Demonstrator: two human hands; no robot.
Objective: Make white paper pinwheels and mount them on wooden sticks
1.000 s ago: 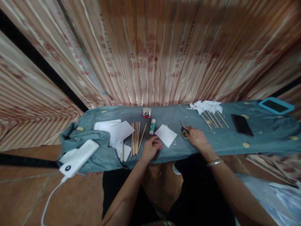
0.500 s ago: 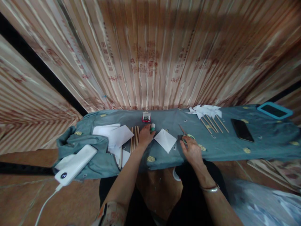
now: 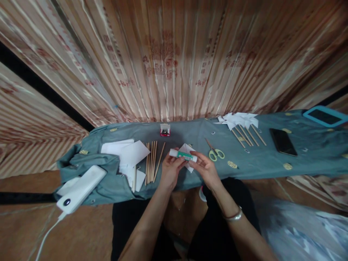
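Note:
A white and green glue stick (image 3: 182,154) lies level between my two hands, just above the near edge of the blue-grey cloth (image 3: 258,161). My left hand (image 3: 171,169) pinches its white end. My right hand (image 3: 204,167) grips its green end. Under the stick lies a folded white paper square (image 3: 187,149), partly covered by my fingers. Green-handled scissors (image 3: 215,152) rest on the cloth just right of my right hand. Several wooden sticks (image 3: 152,160) lie in a row to the left of my left hand.
White paper sheets (image 3: 125,152) and a white power bank (image 3: 81,188) with its cable sit at the left. A small red box (image 3: 164,130) stands at the back. Paper pinwheels on sticks (image 3: 242,125), a black phone (image 3: 283,142) and a blue-cased device (image 3: 325,116) lie right.
My left hand reached back to the glue stick, picked it up and brought it forward. My right hand left the scissors on the cloth and took the stick's other end.

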